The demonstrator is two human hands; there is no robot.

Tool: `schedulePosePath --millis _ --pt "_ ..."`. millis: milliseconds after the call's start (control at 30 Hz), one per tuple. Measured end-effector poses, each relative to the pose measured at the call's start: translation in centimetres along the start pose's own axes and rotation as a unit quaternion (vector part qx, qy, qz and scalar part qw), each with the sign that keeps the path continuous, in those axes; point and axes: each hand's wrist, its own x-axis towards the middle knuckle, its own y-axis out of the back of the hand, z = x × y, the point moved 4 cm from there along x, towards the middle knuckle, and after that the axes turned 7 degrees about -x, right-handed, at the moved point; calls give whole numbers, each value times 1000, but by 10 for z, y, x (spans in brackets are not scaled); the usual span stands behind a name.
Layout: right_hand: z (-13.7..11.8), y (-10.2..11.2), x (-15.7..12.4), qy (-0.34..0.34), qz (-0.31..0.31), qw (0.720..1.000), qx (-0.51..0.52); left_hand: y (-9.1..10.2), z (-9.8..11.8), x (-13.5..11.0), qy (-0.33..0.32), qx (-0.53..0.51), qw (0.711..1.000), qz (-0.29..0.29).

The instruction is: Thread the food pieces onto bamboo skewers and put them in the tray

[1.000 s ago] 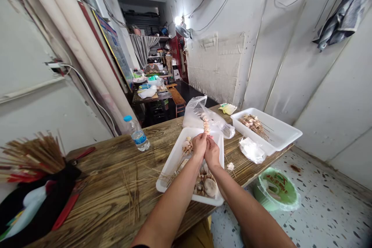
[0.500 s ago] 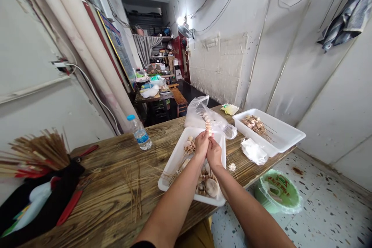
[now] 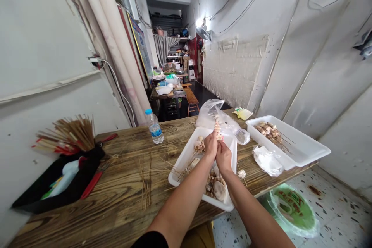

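My left hand [image 3: 211, 144] is closed around a skewer of pale food pieces [image 3: 217, 127], perhaps mushroom, which points up and away from me. Right beside and just below it, my right hand [image 3: 223, 157] is closed at the lower end of the same skewer; its stick is mostly hidden by the fingers. Both hands are above a white tray [image 3: 180, 159] with mushrooms [image 3: 219, 190] and some skewered pieces [image 3: 199, 145] in it. Behind the hands lies a clear plastic bag [image 3: 210, 110] with pale pieces inside. Another small skewered piece [image 3: 241, 173] rests right of the tray.
Loose bamboo sticks [image 3: 146, 182] lie on the wooden table [image 3: 122, 197]. A water bottle [image 3: 155, 128] stands behind them. At left is a black box [image 3: 31, 201] with bundled sticks [image 3: 75, 131]. A second white tray [image 3: 308, 145] holds finished-looking skewers; a lined green bin [image 3: 293, 209] stands below.
The camera has turned left, so the scene sits further right in view. Both hands stay together on the skewer above the tray.
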Motion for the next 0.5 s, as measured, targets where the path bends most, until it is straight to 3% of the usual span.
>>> schedulePosePath --millis 133,300,500 --pt "-3 -2 -3 25 0 1000 -2 0 -1 7 1 -68 998 -12" --pt "-4 -3 -4 43 -4 999 -11 2 4 3 -10 -74 997 7" --pt "-5 0 -3 39 -1 999 -24 -2 14 -12 57 -112 992 14"
